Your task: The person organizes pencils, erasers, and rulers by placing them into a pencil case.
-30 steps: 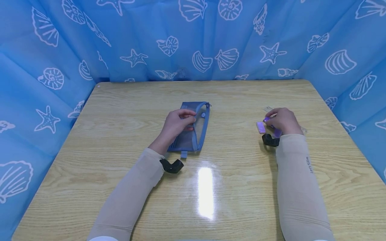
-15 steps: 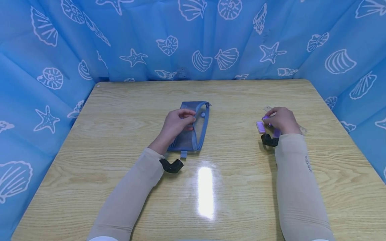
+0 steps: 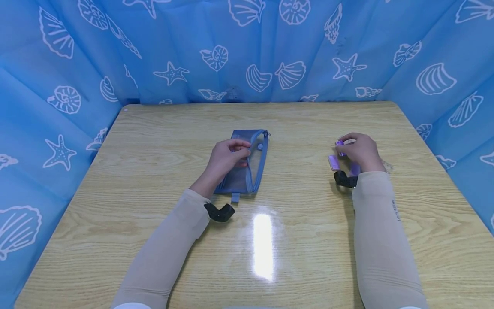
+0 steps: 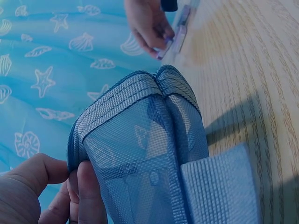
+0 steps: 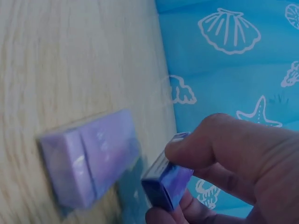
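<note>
A blue mesh zip pouch [image 3: 237, 180] lies on the table left of centre, its zip side gaping. My left hand [image 3: 229, 159] pinches the pouch's zippered edge between thumb and fingers, as the left wrist view shows at the banded rim [image 4: 117, 105]. Over at the right, my right hand [image 3: 360, 150] holds a small purple box-shaped piece [image 5: 170, 184] between thumb and fingertips, tilted and raised off the table. A similar purple piece [image 3: 333, 163] lies just in front of it. Another purple piece [image 3: 354, 168] shows beside the wrist, partly hidden by the wrist camera.
Under the right hand and wrist lies a clear ruler-like strip [image 3: 387, 166], mostly covered. A blue curtain [image 3: 216, 38] with white shells hangs behind and beside the wooden table [image 3: 301, 240]. Black wrist cameras [image 3: 220, 213] sit below both hands.
My right hand has lifted slightly and shifted away from me with the purple piece in its fingers. My left hand and the pouch have stayed where they were.
</note>
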`<action>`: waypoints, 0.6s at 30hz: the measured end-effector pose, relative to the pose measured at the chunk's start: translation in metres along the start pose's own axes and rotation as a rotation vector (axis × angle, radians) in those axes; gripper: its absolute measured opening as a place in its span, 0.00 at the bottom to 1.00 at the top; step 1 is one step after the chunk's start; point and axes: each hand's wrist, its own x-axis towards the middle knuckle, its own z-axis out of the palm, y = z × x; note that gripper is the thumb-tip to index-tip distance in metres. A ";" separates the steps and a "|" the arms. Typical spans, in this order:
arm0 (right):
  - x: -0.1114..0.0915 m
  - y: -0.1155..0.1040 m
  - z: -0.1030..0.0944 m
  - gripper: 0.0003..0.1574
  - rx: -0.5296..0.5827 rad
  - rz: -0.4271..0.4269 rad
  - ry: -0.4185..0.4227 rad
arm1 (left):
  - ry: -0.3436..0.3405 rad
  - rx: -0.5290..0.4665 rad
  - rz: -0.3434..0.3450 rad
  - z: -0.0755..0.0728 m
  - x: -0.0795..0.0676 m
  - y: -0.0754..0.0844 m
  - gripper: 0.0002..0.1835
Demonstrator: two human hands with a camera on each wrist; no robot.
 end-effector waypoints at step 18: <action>0.001 -0.010 -0.001 0.39 0.328 -0.017 -0.161 | -0.002 -0.006 0.003 -0.001 -0.001 0.001 0.14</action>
